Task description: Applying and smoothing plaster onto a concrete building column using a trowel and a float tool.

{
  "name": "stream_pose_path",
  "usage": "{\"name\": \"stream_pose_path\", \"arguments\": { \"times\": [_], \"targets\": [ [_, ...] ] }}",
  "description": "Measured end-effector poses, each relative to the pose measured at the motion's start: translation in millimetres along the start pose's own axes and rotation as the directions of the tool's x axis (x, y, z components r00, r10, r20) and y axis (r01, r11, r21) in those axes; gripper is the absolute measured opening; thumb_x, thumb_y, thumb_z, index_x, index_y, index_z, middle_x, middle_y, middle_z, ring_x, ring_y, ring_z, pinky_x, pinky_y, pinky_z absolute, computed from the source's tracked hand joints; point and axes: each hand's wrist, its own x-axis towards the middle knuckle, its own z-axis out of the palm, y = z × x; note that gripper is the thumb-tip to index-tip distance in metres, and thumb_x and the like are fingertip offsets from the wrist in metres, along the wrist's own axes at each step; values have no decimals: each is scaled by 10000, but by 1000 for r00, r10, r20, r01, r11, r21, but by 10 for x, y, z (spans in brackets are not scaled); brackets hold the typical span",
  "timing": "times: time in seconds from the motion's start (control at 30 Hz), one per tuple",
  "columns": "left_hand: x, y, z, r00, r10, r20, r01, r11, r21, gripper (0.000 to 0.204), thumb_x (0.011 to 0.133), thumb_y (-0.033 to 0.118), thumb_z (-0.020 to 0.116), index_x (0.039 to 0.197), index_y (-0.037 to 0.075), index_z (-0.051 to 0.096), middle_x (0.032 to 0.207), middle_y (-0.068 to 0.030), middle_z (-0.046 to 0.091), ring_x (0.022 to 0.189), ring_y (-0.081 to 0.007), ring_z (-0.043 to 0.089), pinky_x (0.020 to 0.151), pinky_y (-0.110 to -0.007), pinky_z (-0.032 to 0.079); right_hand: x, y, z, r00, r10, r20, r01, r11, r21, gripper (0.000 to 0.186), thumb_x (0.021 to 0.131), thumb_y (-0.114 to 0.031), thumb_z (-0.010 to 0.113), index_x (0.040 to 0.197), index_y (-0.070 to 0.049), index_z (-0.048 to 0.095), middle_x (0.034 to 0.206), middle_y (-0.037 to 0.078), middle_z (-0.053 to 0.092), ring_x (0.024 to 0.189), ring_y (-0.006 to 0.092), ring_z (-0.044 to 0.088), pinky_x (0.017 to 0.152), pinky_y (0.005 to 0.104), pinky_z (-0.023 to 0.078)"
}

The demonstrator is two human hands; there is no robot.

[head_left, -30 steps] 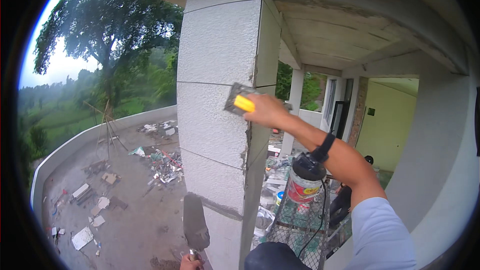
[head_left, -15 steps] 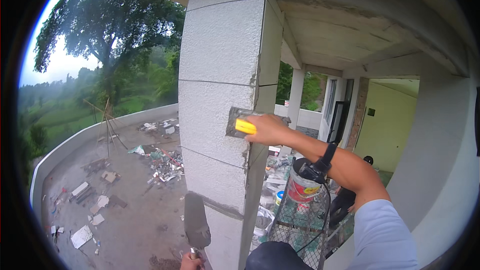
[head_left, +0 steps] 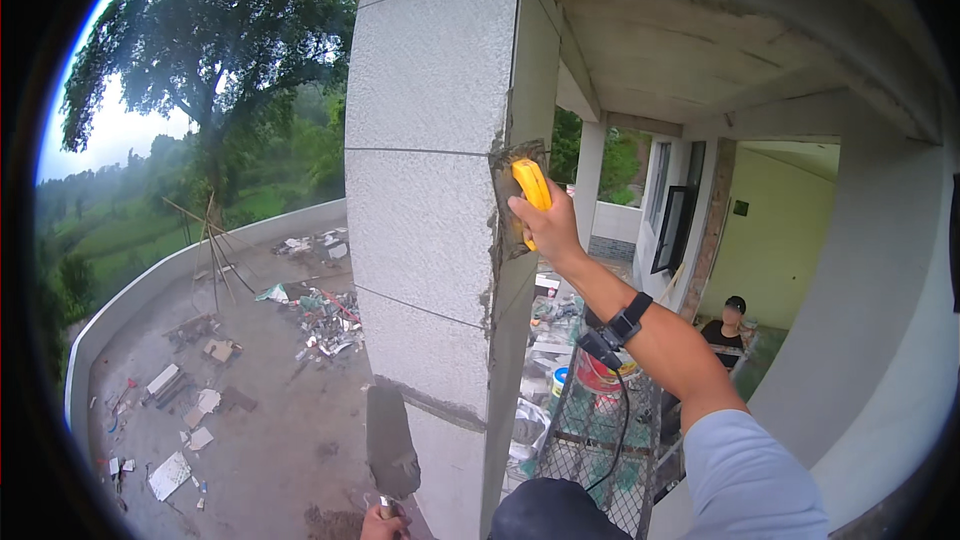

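My right hand [head_left: 551,222] is closed round the yellow handle of a plastering float [head_left: 532,185]. Its mortar-smeared plate lies against the corner of a tall white tiled column [head_left: 430,205], touching the side that faces right. Grey mortar runs ragged along that corner edge, above and below the float. Low at the column's left side, my left hand [head_left: 385,523] grips the handle of a trowel [head_left: 391,448], its grey blade pointing up. A band of mortar [head_left: 430,402] crosses the column beside the blade.
Below right is a mesh scaffold platform [head_left: 590,440] with a red and white bucket [head_left: 600,375] and an open bag [head_left: 527,430]. Another person [head_left: 725,332] is near the doorway. Rubble [head_left: 325,320] and tile pieces lie on the terrace, bounded by a low curved wall [head_left: 95,335].
My right hand has moved the float up and right, from the column's front face to its corner, turning the handle upright. The other person has come into clearer view. My left hand stays low.
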Motion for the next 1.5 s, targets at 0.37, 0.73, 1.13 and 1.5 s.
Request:
{"name": "stream_pose_path", "arguments": {
  "times": [0.37, 0.73, 1.13, 1.5],
  "targets": [
    [36, 0, -36, 997, -41, -59, 39, 999, -36, 198, 685, 26, 558, 879, 9, 588, 723, -90, 607, 599, -211, 582, 517, -319, 474, 497, -217, -427, 974, 3, -228, -5, 1000, -9, 273, 829, -238, 683, 987, -58, 552, 666, -14, 506, 547, 75, 487, 513, 247, 427],
    [104, -5, 20, 1000, -6, -6, 6, 1000, -27, 167, 699, 49, 574, 864, 22, 573, 692, -72, 586, 538, -175, 556, 479, -302, 452, 1427, -846, -35, 991, 71, -115, -33, 953, 302, 389, 903, -456, 586, 830, -80, 520, 597, -16, 460, 434, 95, 421, 417, 260, 373],
    [-72, 321, 52, 997, 11, 72, -1, 991, -131, 138, 767, 0, 619, 855, 51, 527, 678, -44, 561, 524, -146, 575, 481, -300, 486, -486, -703, -208, 933, -55, 357, 107, 986, -128, 234, 933, -196, 566, 1089, -50, 471, 833, 32, 577, 722, 96, 551, 685, 254, 465],
    [-163, 629, 223, 997, 74, 31, -65, 972, -225, 163, 815, 18, 665, 890, 31, 521, 600, -29, 565, 471, -126, 567, 442, -259, 442, -2262, -267, 860, 262, -291, 920, 636, 769, 62, 487, 748, -312, 769, 1061, 13, 587, 699, 101, 608, 636, 293, 630, 634, 375, 509]
  ]
}}
